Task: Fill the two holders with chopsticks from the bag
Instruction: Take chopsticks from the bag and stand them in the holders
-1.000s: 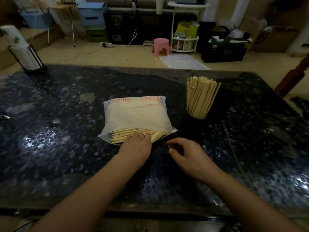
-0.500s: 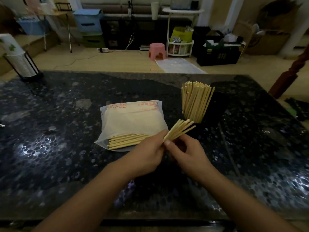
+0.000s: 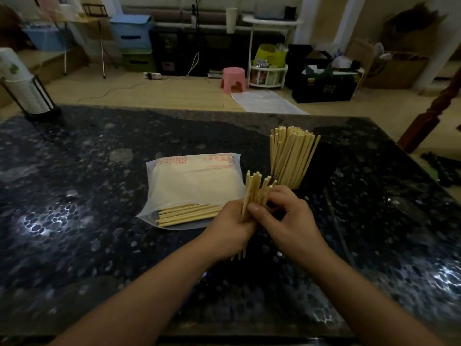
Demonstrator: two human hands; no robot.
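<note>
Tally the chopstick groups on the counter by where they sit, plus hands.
Bundle in hands: 1
Chopsticks in the holder: 1
Chopsticks in the bag: 1
Hands: 2, left hand and right hand
Total: 5

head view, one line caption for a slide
Both hands grip a chopstick bundle between bag and filled holder.

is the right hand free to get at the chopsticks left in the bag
Probably not yet: the right hand and left hand both grip a bundle, and the left hand sits before the bag mouth.
</note>
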